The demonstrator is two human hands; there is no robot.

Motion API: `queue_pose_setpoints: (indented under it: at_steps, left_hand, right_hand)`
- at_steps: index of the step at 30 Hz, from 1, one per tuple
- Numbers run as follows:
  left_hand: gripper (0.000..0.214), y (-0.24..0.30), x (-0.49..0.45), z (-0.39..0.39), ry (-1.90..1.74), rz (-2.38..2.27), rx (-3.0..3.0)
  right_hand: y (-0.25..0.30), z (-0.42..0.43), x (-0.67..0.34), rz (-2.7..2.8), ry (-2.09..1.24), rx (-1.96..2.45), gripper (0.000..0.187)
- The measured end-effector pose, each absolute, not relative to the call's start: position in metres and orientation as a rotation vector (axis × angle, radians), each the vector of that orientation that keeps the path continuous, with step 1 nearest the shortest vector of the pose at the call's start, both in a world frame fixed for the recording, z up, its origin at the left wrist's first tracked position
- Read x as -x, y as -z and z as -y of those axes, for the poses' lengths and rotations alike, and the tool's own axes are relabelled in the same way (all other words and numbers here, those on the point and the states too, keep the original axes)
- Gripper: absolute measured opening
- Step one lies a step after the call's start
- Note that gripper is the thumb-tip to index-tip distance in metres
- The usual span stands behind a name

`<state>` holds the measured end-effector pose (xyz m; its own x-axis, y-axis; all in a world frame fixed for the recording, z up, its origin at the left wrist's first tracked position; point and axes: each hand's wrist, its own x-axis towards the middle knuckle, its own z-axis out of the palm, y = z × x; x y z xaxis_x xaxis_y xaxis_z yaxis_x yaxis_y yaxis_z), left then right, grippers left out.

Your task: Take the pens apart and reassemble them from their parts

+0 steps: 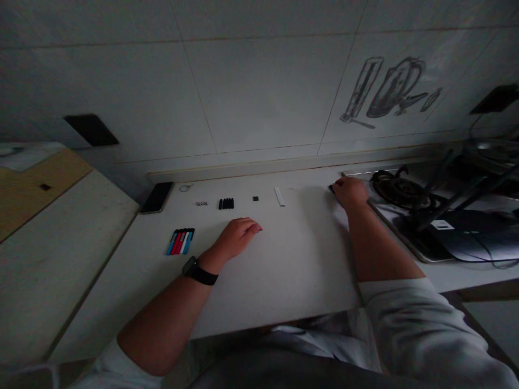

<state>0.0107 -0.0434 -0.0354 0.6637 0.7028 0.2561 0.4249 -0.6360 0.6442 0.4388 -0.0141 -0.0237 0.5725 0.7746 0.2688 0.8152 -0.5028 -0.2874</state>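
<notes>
My left hand (238, 237) rests on the white counter (279, 270), its fingers curled together and nothing visible in them. A watch with a black band (199, 271) is on that wrist. Far to the right, my right hand (351, 193) pinches a small dark piece (331, 188) at the counter; most of it is hidden by the fingers. Left of my left hand lie several slim coloured tubes with black ends (180, 241), side by side. Behind it are short black cylinders (226, 203), tiny coil-like pieces (201, 203), a small black square (255, 199) and thin white sticks (279, 196).
A phone (157, 197) and a small clear ring (186, 188) lie at the back left. On the right are a gas burner (401, 189) and a flat black device (478, 232) with a cable. A tiled wall (263, 97) bounds the back, and a raised board (60, 237) the left.
</notes>
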Motion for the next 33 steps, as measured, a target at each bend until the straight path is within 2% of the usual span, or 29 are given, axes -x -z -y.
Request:
queue_pose_setpoints:
  at_steps: [9, 16, 18, 21, 27, 33]
  left_hand:
    - [0.029, 0.034, -0.012, 0.044, -0.656, -0.871, -2.379]
    - [0.022, 0.034, -0.012, 0.044, -0.669, -0.861, -2.394]
    - [0.023, 0.034, -0.011, 0.044, -0.673, -0.857, -2.396]
    - [0.024, 0.035, -0.012, 0.045, -0.672, -0.863, -2.412]
    - [0.015, 0.027, -0.013, 0.048, -0.739, -1.088, -2.454]
    - [0.01, -0.013, 0.032, 0.036, -1.057, -1.526, -2.334]
  right_hand:
    - [-0.003, 0.029, -0.471, 0.968, 0.232, 2.064, 0.029]
    - [-0.01, 0.025, -0.423, 1.181, 0.175, 1.889, 0.027]
    - [-0.014, 0.024, -0.393, 1.276, -0.003, 1.738, 0.032]
    - [-0.018, 0.032, -0.343, 1.376, -0.442, 1.468, 0.036]
    - [0.0, 0.055, -0.266, 1.754, -1.104, 1.26, 0.039]
    - [0.026, 0.055, -0.245, 2.041, -1.2, 1.292, 0.043]
